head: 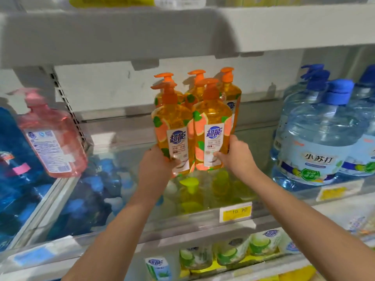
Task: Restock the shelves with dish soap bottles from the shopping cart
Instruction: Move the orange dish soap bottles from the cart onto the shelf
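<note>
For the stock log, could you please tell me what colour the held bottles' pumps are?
Orange pumps, seen best in the head view.

Five orange dish soap bottles [172, 126] show, each with an orange pump: two in front, three behind. There is one pink bottle [54, 142] at the left. At the right, four blue caps mark four big clear bottles [316, 142]. Two yellow price tags [236, 213] are visible. Two hands reach in, a left hand [156, 165] and a right hand [237, 155]. The yellow-green bottles [190, 191] below are too blurred to count.
</note>
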`<state>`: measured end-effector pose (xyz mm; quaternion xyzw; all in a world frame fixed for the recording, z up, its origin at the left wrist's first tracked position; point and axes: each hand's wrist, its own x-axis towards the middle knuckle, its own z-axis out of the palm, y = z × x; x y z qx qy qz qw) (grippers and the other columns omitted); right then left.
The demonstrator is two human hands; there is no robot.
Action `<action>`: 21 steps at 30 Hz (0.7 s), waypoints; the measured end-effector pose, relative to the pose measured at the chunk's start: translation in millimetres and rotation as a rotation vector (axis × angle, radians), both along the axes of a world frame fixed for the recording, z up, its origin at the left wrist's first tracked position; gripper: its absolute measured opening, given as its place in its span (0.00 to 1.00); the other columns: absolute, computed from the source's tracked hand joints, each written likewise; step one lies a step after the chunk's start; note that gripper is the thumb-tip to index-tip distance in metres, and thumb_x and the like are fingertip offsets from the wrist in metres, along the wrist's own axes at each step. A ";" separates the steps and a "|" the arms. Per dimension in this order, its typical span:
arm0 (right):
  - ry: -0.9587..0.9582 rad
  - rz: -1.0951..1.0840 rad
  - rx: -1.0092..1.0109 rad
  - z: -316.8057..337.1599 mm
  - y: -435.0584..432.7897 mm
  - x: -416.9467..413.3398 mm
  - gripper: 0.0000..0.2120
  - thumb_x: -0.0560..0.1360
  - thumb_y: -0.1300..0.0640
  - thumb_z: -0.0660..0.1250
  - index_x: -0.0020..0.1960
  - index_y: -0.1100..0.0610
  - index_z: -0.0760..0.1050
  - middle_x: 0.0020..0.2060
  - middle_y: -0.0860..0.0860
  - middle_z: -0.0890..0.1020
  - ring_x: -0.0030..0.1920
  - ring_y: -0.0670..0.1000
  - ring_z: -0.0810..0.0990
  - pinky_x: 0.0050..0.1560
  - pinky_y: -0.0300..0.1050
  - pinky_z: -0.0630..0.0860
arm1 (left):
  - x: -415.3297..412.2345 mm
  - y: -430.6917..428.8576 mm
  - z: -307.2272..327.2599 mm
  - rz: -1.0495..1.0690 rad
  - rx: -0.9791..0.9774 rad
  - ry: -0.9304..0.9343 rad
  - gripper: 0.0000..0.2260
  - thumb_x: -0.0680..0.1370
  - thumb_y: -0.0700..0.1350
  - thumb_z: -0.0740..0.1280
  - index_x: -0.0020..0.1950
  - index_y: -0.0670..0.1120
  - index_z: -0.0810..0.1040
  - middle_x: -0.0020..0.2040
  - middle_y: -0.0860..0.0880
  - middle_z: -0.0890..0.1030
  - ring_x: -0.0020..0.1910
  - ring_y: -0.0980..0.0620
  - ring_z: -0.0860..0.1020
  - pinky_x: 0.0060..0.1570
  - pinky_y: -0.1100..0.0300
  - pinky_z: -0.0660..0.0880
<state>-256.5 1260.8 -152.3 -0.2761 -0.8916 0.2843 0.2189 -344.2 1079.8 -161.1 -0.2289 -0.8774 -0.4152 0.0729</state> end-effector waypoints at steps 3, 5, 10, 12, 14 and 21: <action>0.026 0.006 -0.007 0.1 1.7 -10.4 0.25 0.69 0.51 0.75 0.60 0.62 0.72 0.57 0.58 0.79 0.56 0.58 0.79 0.50 0.46 0.74 | -15.0 9.2 -2.5 0.044 -0.036 -0.040 0.19 0.69 0.49 0.74 0.58 0.48 0.78 0.52 0.48 0.83 0.50 0.46 0.81 0.43 0.59 0.72; 0.035 0.007 0.009 0.1 4.1 -15.7 0.23 0.70 0.51 0.74 0.60 0.61 0.73 0.57 0.56 0.80 0.56 0.57 0.80 0.46 0.42 0.71 | -25.0 13.5 -2.7 0.075 -0.057 -0.066 0.19 0.69 0.49 0.74 0.58 0.46 0.78 0.52 0.47 0.83 0.49 0.46 0.81 0.43 0.59 0.72; 0.032 -0.023 0.052 -0.5 10.8 -32.9 0.22 0.70 0.48 0.74 0.58 0.59 0.75 0.55 0.56 0.82 0.53 0.57 0.81 0.45 0.45 0.74 | -40.3 17.6 -4.0 0.096 -0.001 -0.091 0.16 0.70 0.47 0.75 0.56 0.46 0.79 0.52 0.46 0.83 0.50 0.46 0.80 0.45 0.58 0.73; 0.030 -0.015 0.040 -0.4 11.9 -40.3 0.24 0.70 0.47 0.74 0.59 0.59 0.74 0.55 0.56 0.82 0.53 0.57 0.81 0.46 0.46 0.76 | -43.9 19.2 -3.1 0.094 0.004 -0.097 0.15 0.70 0.46 0.75 0.56 0.47 0.79 0.52 0.46 0.83 0.50 0.47 0.80 0.44 0.59 0.71; 0.030 -0.007 0.014 1.3 12.1 -45.7 0.23 0.70 0.49 0.74 0.59 0.59 0.75 0.55 0.56 0.82 0.53 0.57 0.81 0.47 0.46 0.76 | -48.0 21.1 -2.0 0.092 -0.005 -0.095 0.15 0.71 0.47 0.74 0.56 0.47 0.79 0.53 0.47 0.82 0.50 0.47 0.80 0.43 0.59 0.70; 0.061 0.024 -0.164 7.0 5.8 -55.3 0.18 0.74 0.51 0.70 0.61 0.58 0.76 0.58 0.55 0.81 0.57 0.56 0.79 0.49 0.43 0.73 | -59.5 25.0 3.7 0.130 -0.057 -0.139 0.19 0.70 0.49 0.74 0.58 0.45 0.77 0.53 0.47 0.82 0.45 0.48 0.78 0.41 0.58 0.69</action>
